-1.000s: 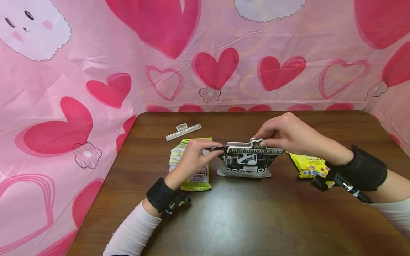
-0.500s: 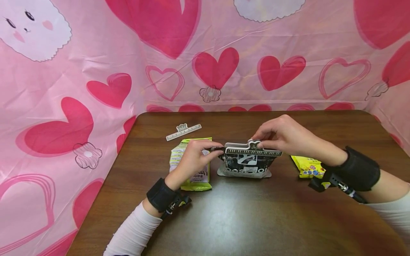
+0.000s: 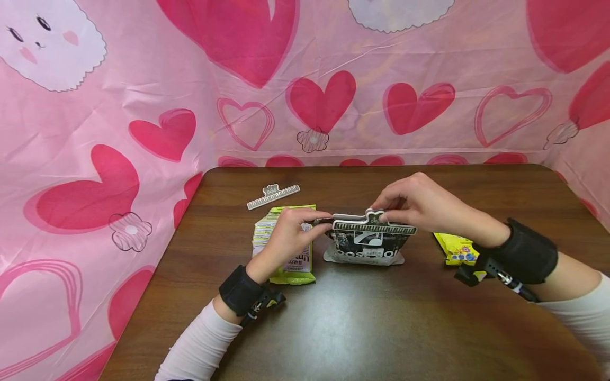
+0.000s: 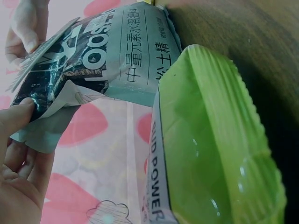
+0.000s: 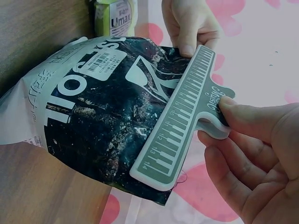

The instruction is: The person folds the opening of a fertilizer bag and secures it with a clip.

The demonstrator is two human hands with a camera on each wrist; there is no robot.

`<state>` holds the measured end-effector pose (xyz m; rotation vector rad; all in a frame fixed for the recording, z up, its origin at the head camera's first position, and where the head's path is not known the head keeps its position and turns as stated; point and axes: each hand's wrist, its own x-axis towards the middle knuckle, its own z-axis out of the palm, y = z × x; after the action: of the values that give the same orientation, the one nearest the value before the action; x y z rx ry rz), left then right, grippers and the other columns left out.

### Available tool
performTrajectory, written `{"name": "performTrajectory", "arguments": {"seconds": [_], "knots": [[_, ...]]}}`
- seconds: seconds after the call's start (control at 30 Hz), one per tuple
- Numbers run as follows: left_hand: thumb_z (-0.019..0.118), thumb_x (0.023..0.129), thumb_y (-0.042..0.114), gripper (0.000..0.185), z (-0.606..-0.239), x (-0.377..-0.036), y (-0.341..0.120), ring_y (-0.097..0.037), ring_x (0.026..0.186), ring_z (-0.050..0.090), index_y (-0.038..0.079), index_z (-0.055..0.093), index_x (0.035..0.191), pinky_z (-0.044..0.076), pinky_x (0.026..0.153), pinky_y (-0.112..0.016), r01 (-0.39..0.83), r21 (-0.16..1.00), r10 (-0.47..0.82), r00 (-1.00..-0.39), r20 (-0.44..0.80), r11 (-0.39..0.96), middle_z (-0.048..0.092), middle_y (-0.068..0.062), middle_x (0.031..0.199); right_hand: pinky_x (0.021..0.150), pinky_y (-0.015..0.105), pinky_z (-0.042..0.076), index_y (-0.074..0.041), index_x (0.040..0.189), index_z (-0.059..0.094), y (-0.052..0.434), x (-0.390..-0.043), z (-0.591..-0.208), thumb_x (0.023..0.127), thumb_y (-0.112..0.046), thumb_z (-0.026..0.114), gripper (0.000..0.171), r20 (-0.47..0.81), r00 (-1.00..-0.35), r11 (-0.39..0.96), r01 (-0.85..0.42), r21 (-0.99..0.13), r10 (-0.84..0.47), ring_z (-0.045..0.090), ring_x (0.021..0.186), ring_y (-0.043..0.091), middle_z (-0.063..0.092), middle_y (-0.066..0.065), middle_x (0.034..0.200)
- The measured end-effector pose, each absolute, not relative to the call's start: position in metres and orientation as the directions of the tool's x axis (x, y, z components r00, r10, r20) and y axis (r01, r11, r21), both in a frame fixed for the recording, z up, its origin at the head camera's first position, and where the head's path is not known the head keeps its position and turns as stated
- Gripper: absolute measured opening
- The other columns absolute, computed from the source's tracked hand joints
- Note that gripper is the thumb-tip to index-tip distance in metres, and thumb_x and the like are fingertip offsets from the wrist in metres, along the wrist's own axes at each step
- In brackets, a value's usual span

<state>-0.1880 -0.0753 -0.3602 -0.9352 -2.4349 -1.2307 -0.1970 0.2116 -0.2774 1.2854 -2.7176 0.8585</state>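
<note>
A black and pale grey bag (image 3: 371,248) stands upright near the middle of the table, lettered "loosesoil". Along its top edge lies a long clip with a piano-key pattern (image 5: 180,121). My right hand (image 3: 421,203) pinches the tab of this clip between thumb and fingers. At the bag's upper left corner my left hand (image 3: 296,227) pinches the bag's edge, thumb in front, as the left wrist view shows (image 4: 25,154). Just behind and below the left hand lies a green and white packet (image 3: 292,278), partly covered by that hand.
A second piano-pattern clip (image 3: 273,197) lies at the back left of the brown table (image 3: 381,328). A yellow packet (image 3: 457,250) lies to the right, partly under my right forearm. A pink cloth with hearts (image 3: 405,47) hangs behind and at the sides.
My right hand and the clip have slid a little to the left along the bag's top. The left hand keeps its hold on the corner, and the bag stays in place.
</note>
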Motion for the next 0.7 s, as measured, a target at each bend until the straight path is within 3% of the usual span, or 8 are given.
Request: {"name": "performTrajectory", "arguments": {"seconds": [0.37,0.53,0.7], "knots": [[0.078,0.085,0.011,0.018,-0.3603,-0.1891,-0.0751,-0.014,0.087,0.073,0.007,0.079,0.103,0.049,0.064,-0.03,0.638,0.622,0.426,-0.768,0.478,0.453,0.078,-0.007,0.097,0.065,0.021,0.056,-0.02,0.1,0.077,0.2093,-0.1979,-0.2787,0.079,-0.012,0.083,0.023,0.231,-0.666,0.52,-0.716,-0.467,-0.71,0.062,0.07,-0.001,0.074,-0.011,0.088],[0.077,0.085,0.01,0.019,-0.3605,-0.1891,-0.0748,-0.014,0.085,0.072,0.006,0.078,0.103,0.047,0.064,-0.026,0.637,0.617,0.423,-0.77,0.478,0.463,0.078,-0.007,0.098,0.066,0.021,0.056,-0.02,0.1,0.077,0.2077,-0.1989,-0.2789,0.079,-0.011,0.082,0.023,0.22,-0.666,0.521,-0.713,-0.47,-0.713,0.063,0.071,-0.001,0.074,-0.011,0.088],[0.077,0.085,0.009,0.019,-0.3589,-0.1878,-0.0743,-0.014,0.085,0.072,0.007,0.079,0.103,0.05,0.065,-0.031,0.626,0.629,0.42,-0.778,0.467,0.461,0.078,-0.007,0.097,0.067,0.022,0.057,-0.021,0.101,0.077,0.207,-0.2,-0.2794,0.08,-0.01,0.081,0.024,0.2,-0.672,0.524,-0.701,-0.484,-0.713,0.066,0.075,-0.001,0.074,-0.011,0.089]]}}
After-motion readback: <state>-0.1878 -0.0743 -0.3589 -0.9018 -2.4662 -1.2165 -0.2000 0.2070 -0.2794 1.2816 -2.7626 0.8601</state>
